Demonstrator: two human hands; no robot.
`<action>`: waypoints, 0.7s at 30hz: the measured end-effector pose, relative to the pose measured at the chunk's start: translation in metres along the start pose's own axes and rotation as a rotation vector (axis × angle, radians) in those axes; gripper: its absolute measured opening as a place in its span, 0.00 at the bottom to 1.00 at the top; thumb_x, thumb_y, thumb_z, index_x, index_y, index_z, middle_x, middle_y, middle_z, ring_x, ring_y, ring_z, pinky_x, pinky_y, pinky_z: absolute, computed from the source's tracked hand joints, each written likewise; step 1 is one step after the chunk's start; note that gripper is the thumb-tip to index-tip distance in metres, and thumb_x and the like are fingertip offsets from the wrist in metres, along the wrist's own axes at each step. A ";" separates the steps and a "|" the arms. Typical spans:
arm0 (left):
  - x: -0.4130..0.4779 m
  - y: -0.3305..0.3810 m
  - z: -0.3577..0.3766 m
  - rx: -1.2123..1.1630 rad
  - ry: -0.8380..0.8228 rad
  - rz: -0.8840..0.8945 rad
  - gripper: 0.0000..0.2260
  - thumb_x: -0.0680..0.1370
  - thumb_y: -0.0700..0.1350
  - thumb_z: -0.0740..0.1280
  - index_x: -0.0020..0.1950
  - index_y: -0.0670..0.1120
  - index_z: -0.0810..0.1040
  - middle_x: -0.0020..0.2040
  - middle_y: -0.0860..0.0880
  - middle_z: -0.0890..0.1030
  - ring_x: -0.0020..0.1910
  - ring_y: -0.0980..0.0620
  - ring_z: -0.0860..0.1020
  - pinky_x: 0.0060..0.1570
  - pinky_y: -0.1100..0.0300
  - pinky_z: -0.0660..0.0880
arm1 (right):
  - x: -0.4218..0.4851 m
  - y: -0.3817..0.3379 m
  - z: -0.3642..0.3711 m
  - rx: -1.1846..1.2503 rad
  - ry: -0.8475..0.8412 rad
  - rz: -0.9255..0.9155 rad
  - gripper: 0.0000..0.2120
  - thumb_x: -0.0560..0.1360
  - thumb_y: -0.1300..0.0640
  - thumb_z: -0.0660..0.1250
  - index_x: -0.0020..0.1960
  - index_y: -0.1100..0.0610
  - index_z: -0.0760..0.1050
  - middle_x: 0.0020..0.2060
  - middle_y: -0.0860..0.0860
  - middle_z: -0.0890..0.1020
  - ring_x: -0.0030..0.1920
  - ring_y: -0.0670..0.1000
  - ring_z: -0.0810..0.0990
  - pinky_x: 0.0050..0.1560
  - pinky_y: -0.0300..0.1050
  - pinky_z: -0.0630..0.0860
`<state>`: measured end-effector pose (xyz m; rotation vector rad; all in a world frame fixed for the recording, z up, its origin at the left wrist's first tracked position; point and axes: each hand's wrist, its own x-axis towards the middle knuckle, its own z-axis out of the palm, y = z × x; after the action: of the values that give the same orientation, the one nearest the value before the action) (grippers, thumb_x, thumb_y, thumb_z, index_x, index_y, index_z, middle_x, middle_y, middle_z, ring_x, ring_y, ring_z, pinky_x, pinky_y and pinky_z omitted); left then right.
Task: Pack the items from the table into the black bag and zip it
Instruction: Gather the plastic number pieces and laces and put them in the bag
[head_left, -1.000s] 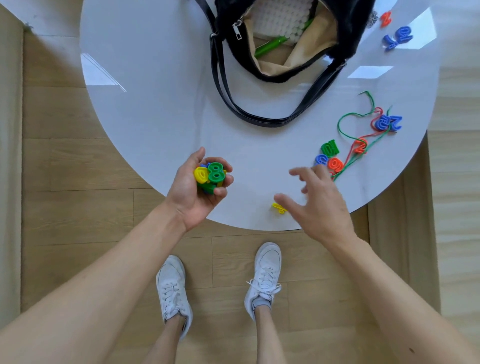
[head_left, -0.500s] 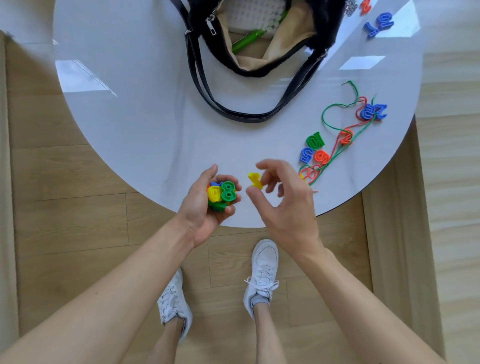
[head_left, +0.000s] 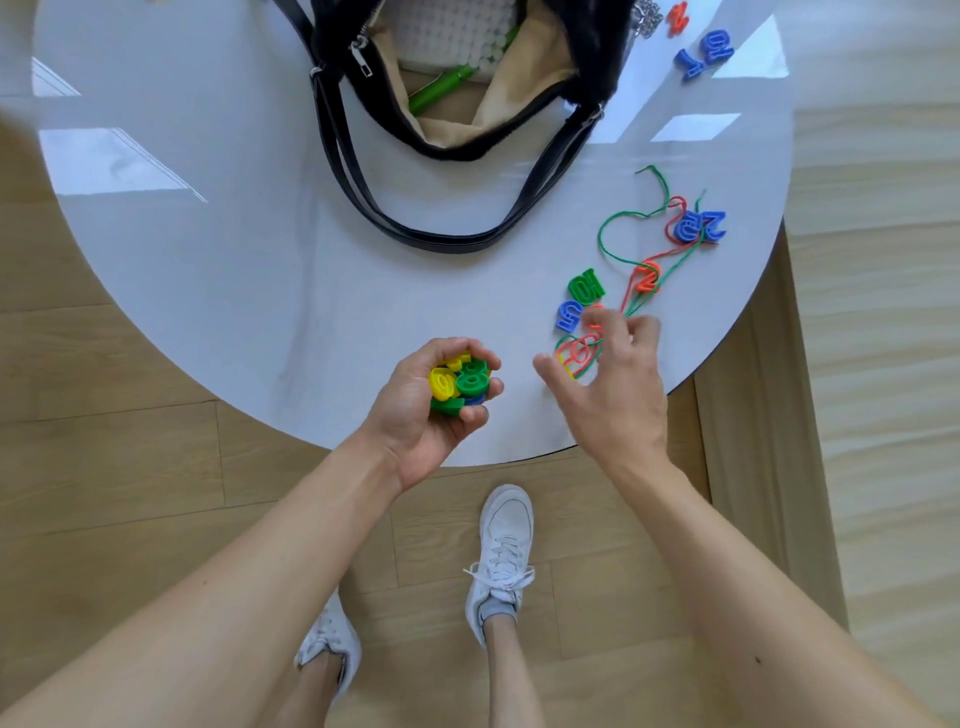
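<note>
Since half a second ago, my right hand (head_left: 610, 384) has swung from beside my left to the tangled laces (head_left: 579, 356) near the round white counter (head_left: 208, 249) edge, fingers spread, holding nothing. My left hand (head_left: 441, 395) cups a cluster of yellow, green and blue plastic numbers (head_left: 460, 382). Bare counter lies between them and the black bag (head_left: 452, 150), which sits unzipped at the far edge, mouth facing me.

- The black bag (head_left: 467, 78) is sitting unzipped at the table's far side, its tan lining showing, its straps (head_left: 415, 236) trailing toward the near edge.
- Plastic numbers (head_left: 584, 299) and laces (head_left: 623, 249) are lying scattered right of it.
- A handful of numbers (head_left: 460, 382) is resting in a palm.
</note>
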<state>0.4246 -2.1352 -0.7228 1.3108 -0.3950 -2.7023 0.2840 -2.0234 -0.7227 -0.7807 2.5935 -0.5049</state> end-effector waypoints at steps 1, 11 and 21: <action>0.001 -0.001 0.000 0.013 -0.002 0.003 0.09 0.77 0.44 0.64 0.39 0.44 0.79 0.42 0.47 0.79 0.36 0.51 0.76 0.23 0.65 0.67 | 0.002 0.006 0.005 -0.117 -0.042 0.038 0.29 0.71 0.40 0.72 0.68 0.49 0.69 0.58 0.51 0.68 0.54 0.58 0.77 0.46 0.51 0.75; 0.003 -0.011 -0.001 0.066 0.079 -0.018 0.10 0.77 0.44 0.64 0.38 0.44 0.80 0.41 0.46 0.79 0.36 0.51 0.76 0.23 0.65 0.67 | -0.004 0.021 0.032 -0.072 -0.040 -0.107 0.05 0.77 0.57 0.69 0.51 0.58 0.78 0.50 0.54 0.75 0.38 0.61 0.78 0.39 0.50 0.72; 0.005 -0.013 0.020 0.096 0.116 -0.059 0.11 0.78 0.47 0.65 0.42 0.45 0.85 0.41 0.46 0.82 0.35 0.51 0.80 0.24 0.65 0.71 | 0.000 -0.025 -0.038 0.699 -0.092 -0.065 0.07 0.71 0.60 0.75 0.41 0.48 0.81 0.39 0.49 0.81 0.34 0.47 0.77 0.36 0.48 0.79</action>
<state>0.4061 -2.1198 -0.7187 1.5197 -0.4859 -2.6681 0.2777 -2.0346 -0.6796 -0.6145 2.0789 -1.2626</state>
